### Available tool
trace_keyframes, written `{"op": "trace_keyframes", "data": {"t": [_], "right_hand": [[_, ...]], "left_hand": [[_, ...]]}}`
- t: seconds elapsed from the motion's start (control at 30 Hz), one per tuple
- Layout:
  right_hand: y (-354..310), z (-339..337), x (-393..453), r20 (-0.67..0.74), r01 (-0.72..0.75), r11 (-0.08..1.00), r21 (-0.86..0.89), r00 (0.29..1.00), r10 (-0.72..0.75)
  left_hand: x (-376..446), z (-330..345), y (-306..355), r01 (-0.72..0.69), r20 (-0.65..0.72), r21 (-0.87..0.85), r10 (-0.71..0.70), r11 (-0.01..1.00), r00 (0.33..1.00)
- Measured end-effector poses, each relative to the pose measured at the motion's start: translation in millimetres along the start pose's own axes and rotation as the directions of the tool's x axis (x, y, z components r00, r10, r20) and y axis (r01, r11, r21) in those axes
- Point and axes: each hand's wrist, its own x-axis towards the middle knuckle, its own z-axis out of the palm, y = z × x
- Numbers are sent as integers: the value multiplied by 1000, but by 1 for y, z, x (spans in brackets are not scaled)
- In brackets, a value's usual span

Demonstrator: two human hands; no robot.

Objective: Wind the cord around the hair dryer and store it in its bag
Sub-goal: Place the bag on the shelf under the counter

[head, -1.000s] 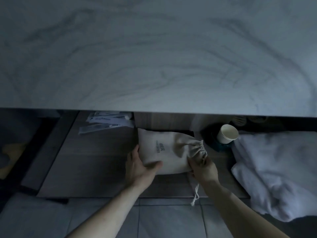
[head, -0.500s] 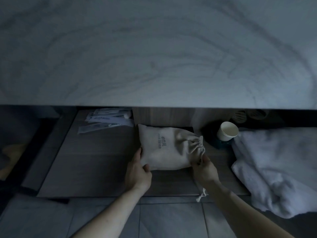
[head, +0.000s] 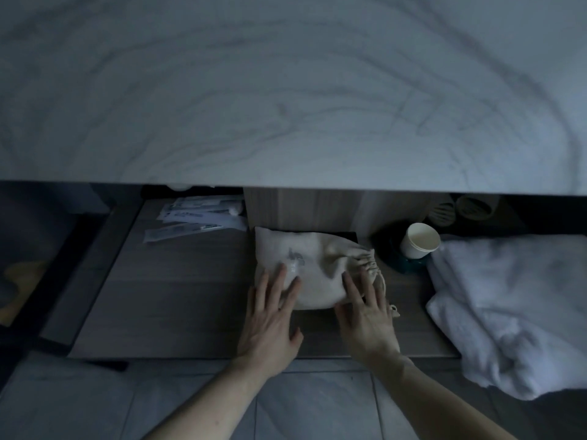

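Note:
A beige cloth drawstring bag (head: 317, 265) lies bulging on the wooden shelf (head: 190, 296) under the marble counter, its gathered mouth pointing right. The hair dryer and its cord are hidden, presumably inside the bag. My left hand (head: 270, 322) lies flat with straight fingers, its fingertips on the bag's near left part. My right hand (head: 368, 315) is also flat with spread fingers, its fingertips touching the bag's near right edge beside the gathered mouth. A drawstring end (head: 394, 309) lies on the shelf right of that hand.
The marble counter (head: 286, 90) overhangs the shelf. Wrapped sachets (head: 193, 222) lie at the shelf's back left. A paper cup (head: 419, 241) on a dark tray stands right of the bag. White towels (head: 514, 303) are piled at the right. A grey tiled floor lies below.
Both hands have let go of the bag's near edge and now lie flat with straight fingers on it. The bag has slid a little further back on the shelf.

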Motion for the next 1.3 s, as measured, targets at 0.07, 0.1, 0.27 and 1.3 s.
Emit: {"op": "trace_keyframes", "data": {"t": [0.07,0.1,0.27,1.3], "right_hand": [[0,8,2,24,2,1000,31,1000,-2],[-1,10,4,24,2,998,70,1000,-4],[-4,0,20,35,-123,981,150,992,119],[18,-31,14,151,-131,979,157,983,107]], "left_hand": [[3,-5,6,35,32,-7,-34,999,999],[5,-6,8,50,43,-14,-49,999,998],[12,-9,5,90,131,-46,-83,995,988],[-5,-14,-3,88,100,-117,-76,989,992]]}}
